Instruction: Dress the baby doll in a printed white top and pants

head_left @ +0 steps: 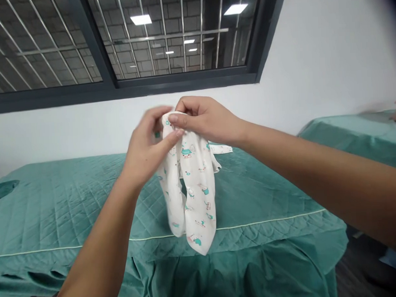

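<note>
Cloth count: one white printed cloth point(194, 187) up in the air, hanging over the near bed point(73, 205). Left hand point(146, 141) and right hand point(205, 120) are raised, close together, both pinching its top edge. One more white piece point(221, 148) lies behind. Two green beds; the other bed point(347, 134) sits right.

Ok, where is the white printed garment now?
In the head view the white printed garment hangs mid-frame, pinched at its top by the left hand and right hand, above the green quilted bed, with another white cloth lying behind it.
</note>
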Demonstrator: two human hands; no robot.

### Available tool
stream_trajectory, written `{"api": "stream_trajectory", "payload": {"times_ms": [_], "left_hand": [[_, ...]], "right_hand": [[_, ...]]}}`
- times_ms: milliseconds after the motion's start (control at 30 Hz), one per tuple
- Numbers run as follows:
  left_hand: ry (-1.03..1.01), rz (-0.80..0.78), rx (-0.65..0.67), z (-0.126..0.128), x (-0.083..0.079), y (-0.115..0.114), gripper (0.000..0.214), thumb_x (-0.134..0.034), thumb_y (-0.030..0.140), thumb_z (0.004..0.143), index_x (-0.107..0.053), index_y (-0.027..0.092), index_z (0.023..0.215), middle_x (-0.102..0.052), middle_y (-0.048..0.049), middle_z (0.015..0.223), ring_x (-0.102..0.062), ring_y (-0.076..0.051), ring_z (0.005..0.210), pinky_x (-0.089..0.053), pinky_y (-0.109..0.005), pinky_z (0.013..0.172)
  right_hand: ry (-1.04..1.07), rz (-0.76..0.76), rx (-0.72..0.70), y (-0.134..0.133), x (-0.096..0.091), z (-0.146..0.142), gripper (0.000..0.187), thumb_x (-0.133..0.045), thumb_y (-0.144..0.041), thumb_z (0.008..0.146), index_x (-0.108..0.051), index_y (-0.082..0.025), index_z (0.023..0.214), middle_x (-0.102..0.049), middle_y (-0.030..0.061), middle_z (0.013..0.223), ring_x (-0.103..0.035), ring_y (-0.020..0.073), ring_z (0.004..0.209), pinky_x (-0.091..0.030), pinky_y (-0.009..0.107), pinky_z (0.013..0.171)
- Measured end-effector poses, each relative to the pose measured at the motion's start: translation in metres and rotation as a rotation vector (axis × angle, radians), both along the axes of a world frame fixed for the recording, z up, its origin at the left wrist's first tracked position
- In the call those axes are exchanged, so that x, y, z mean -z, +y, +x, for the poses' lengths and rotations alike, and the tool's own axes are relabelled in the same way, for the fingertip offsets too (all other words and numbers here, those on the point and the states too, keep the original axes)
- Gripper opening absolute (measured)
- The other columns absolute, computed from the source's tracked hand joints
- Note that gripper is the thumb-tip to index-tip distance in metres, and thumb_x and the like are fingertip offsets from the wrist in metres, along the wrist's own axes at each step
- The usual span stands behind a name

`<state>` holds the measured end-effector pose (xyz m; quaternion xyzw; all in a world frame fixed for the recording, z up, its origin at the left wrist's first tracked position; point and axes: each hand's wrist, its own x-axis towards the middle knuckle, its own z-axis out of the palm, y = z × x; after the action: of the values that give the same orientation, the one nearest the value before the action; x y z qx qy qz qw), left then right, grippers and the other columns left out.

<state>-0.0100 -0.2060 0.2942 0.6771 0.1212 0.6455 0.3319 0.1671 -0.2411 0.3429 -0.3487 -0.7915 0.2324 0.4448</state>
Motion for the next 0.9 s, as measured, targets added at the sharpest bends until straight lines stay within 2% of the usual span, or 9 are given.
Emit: {"api": "stream_trajectory", "payload": {"times_ms": [133,267,333,467,533,600,700,800,900], "left_hand": [[0.091,-0.237,0.091,0.002,0.016,0.004,0.036,-0.089,0.039,0.070,-0.061,0.019,0.082,-0.062,-0.0001,0.074,-0.066,-0.018,0.080,-0.054,-0.027,0.069],[-0.119,-0.413,0.163,0.008,0.035,0.014,0.040,-0.085,0.048,0.073,-0.056,0.021,0.079,-0.061,0.0005,0.073,-0.067,-0.017,0.076,-0.054,-0.026,0.066],[-0.137,-0.530,0.236,0.016,0.043,0.016,0.042,-0.081,0.055,0.076,-0.059,0.020,0.081,-0.064,-0.0025,0.077,-0.070,-0.020,0.082,-0.057,-0.029,0.070],[0.051,-0.624,0.410,0.030,0.062,0.014,0.049,-0.074,0.065,0.077,-0.068,0.018,0.091,-0.070,-0.0078,0.079,-0.072,-0.026,0.087,-0.061,-0.036,0.073],[0.186,-0.583,0.468,0.031,0.073,0.012,0.045,-0.085,0.054,0.070,-0.070,0.019,0.095,-0.072,-0.0073,0.079,-0.073,-0.028,0.085,-0.063,-0.039,0.071],[0.273,-0.568,0.532,0.030,0.082,0.013,0.043,-0.093,0.038,0.063,-0.072,0.021,0.096,-0.073,-0.0063,0.080,-0.074,-0.030,0.085,-0.064,-0.041,0.071],[0.179,-0.663,0.595,0.029,0.090,0.022,0.040,-0.091,0.035,0.067,-0.072,0.021,0.099,-0.073,-0.0067,0.083,-0.074,-0.030,0.088,-0.064,-0.041,0.075],[-0.014,-0.735,0.545,0.032,0.093,0.033,0.037,-0.084,0.039,0.074,-0.070,0.018,0.101,-0.074,-0.0082,0.087,-0.075,-0.030,0.091,-0.064,-0.038,0.077],[-0.052,-0.788,0.534,0.035,0.094,0.037,0.036,-0.080,0.041,0.078,-0.069,0.017,0.102,-0.076,-0.0092,0.091,-0.075,-0.029,0.094,-0.063,-0.038,0.080]], "right_hand": [[-0.002,-0.080,0.006,-0.004,0.004,0.005,0.050,-0.070,-0.065,0.085,-0.055,-0.019,0.075,-0.052,-0.0027,0.068,-0.051,0.0113,0.069,-0.039,0.022,0.059],[-0.339,-0.470,-0.171,-0.007,0.020,0.026,0.044,-0.077,-0.060,0.081,-0.067,-0.018,0.075,-0.061,-0.0003,0.063,-0.060,0.0152,0.068,-0.048,0.026,0.061],[-0.398,-0.602,-0.231,-0.003,0.032,0.035,0.044,-0.077,-0.060,0.080,-0.071,-0.017,0.079,-0.068,0.0020,0.068,-0.064,0.0167,0.069,-0.052,0.027,0.063],[-0.027,-0.594,-0.140,0.013,0.053,0.044,0.049,-0.074,-0.066,0.082,-0.072,-0.017,0.086,-0.073,0.0056,0.079,-0.067,0.0172,0.069,-0.055,0.028,0.062],[0.165,-0.551,-0.084,0.021,0.060,0.046,0.051,-0.073,-0.068,0.081,-0.070,-0.017,0.083,-0.073,0.0066,0.080,-0.067,0.0181,0.070,-0.056,0.029,0.062],[0.257,-0.526,-0.039,0.027,0.067,0.047,0.052,-0.071,-0.070,0.081,-0.068,-0.018,0.080,-0.072,0.0071,0.078,-0.066,0.0190,0.071,-0.056,0.029,0.061],[0.266,-0.538,-0.015,0.031,0.076,0.050,0.054,-0.068,-0.072,0.083,-0.069,-0.018,0.085,-0.071,0.0069,0.079,-0.067,0.0192,0.072,-0.056,0.029,0.061],[0.099,-0.643,-0.143,0.030,0.085,0.054,0.051,-0.075,-0.065,0.081,-0.072,-0.017,0.097,-0.074,0.0075,0.088,-0.069,0.0183,0.075,-0.055,0.026,0.059],[-0.107,-0.755,-0.249,0.027,0.093,0.054,0.046,-0.080,-0.056,0.080,-0.074,-0.015,0.100,-0.075,0.0076,0.089,-0.068,0.0167,0.070,-0.054,0.025,0.057]]}}
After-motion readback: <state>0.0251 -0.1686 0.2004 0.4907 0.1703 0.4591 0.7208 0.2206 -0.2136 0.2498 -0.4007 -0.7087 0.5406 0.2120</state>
